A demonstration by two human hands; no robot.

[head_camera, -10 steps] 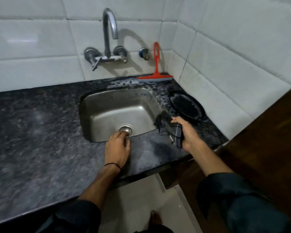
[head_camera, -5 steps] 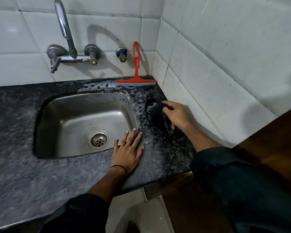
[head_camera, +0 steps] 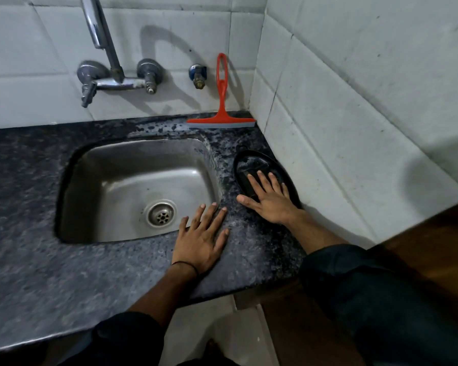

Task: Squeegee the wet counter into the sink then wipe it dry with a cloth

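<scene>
A red squeegee leans upright against the back tiles, its blade on the wet, speckled granite counter behind the steel sink. A dark cloth lies in a black oval tray to the right of the sink. My right hand rests flat on that cloth with fingers spread, gripping nothing. My left hand lies flat and open on the counter at the sink's front right corner, its fingertips at the rim.
A chrome tap and a small blue valve stick out of the back wall. White tiled walls meet in a corner right behind the tray. A brown wooden panel stands at the right, past the counter's end.
My right hand carried the dark cloth from the sink's front corner to the black tray, set it down and flattened on it. My left hand slid right along the front edge and spread flat.
</scene>
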